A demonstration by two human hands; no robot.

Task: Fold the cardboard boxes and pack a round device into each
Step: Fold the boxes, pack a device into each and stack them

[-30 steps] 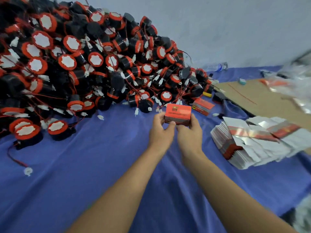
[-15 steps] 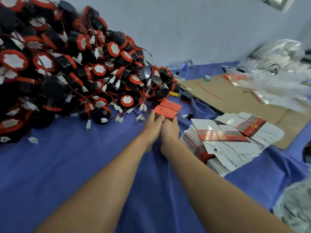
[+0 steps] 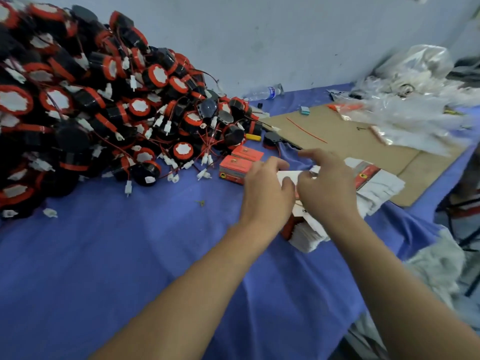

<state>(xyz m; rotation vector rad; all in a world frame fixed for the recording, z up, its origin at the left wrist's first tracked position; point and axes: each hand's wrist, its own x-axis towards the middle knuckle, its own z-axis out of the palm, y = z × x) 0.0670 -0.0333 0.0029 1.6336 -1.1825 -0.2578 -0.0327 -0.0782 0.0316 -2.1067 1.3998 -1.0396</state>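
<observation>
Separation is the point of this step: one blank must come off the stack alone, so a thumb should slide the top sheet sideways before it is lifted. I judge this to be the start of a fresh box, with folding and filling not yet begun.

The left hand hangs over the left end of the stack, its thumb and curled fingers pinching the white edge of the blank. The right hand is just beside it above the middle of the stack, forefinger stretched out and the other fingers bent down. Blur hides whether it grips the sheet, so I cannot tell.

The blank is thin, white on the side shown and flat, and likely to bend or drag a neighbour along if snatched. The stack itself is fanned and untidy, with red printed faces showing at its right end.

Two folded red boxes sit on the blue counter just left of the stack. The heap of devices, black with red rims and trailing wires, rises well left of the stack.
</observation>
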